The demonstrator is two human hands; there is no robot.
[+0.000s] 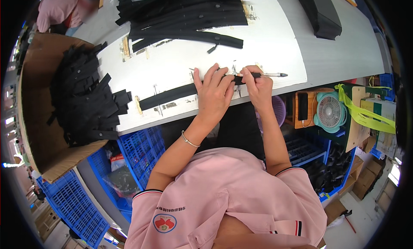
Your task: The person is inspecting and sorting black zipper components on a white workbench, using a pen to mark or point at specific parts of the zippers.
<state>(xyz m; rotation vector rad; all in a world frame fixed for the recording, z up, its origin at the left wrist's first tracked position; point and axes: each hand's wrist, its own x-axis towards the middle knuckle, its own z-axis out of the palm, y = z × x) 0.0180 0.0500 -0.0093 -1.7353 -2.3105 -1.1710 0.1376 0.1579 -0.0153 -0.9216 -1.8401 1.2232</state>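
A long black fabric strip (168,96), which looks like a zipper tape, lies across a white board (279,42) near the table's front edge. My left hand (214,92) rests on it with fingers spread, pressing it against the board. At the strip's right end, my right hand (258,86) is closed round a clear pen (275,75), its tip end hidden by the fingers. That hand's fingertips also touch the strip. Beyond my hands lies a similar strip (187,37) with a small pull tab hanging off, in front of a stack of black strips (185,14).
On the left, a cardboard box (36,59) holds a heap of black strips (86,98). A folded black piece (320,16) lies at the far right. Below the table are blue crates (142,152), a purple basket (278,110), a fan (330,111) and a phone (303,107).
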